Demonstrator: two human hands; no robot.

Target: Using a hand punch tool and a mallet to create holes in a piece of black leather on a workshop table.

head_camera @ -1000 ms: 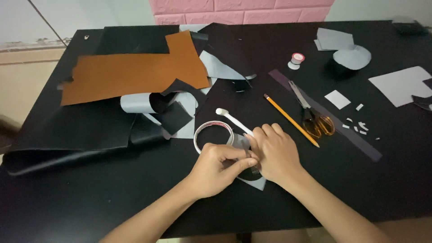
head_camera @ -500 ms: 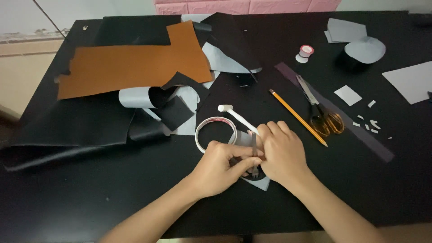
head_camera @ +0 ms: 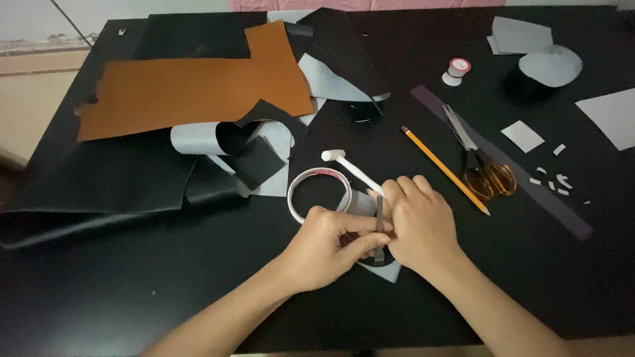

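The left hand [head_camera: 324,248] and right hand [head_camera: 420,228] are pressed together at lower centre; fingers are curled, forearms angled inward.

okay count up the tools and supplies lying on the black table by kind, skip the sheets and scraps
Scissors: 1
Pencil: 1
Tape ring: 1
Thread spool: 1
White mallet: 1
Pronged metal punch, between the left hand and right hand: 1
Total: 6
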